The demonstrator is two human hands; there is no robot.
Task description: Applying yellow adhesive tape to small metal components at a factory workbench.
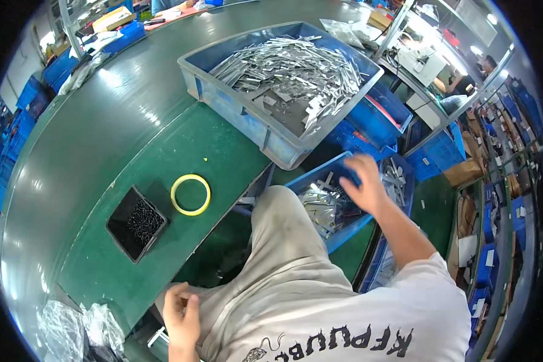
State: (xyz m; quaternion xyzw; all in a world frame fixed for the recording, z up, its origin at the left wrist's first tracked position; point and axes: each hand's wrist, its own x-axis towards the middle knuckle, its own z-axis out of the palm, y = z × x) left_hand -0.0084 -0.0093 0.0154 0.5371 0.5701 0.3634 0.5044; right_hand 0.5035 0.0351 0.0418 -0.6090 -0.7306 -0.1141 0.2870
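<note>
Fingers apart, my right hand (367,186) reaches over a blue crate (346,236) beside my right knee. It looks empty and its fingertips are slightly blurred. Inside that crate lie loose metal strips (321,208), some silvery, some yellowish. My left hand (182,317) hovers by my left thigh near the table edge, loosely curled with a gap at the thumb and nothing visible in it. On the green table (163,142) stand a black square bin (119,218) of small dark screw-like pieces (143,223) and a yellow ring-shaped roll (190,195) lying flat.
A large grey-blue tub (253,123) heaped with flat silvery metal pieces (283,66) sits at the table's far end. Beyond the table curves a grey conveyor (96,120). More blue crates (377,114) stand right. Clear plastic bags (81,329) lie at the lower left.
</note>
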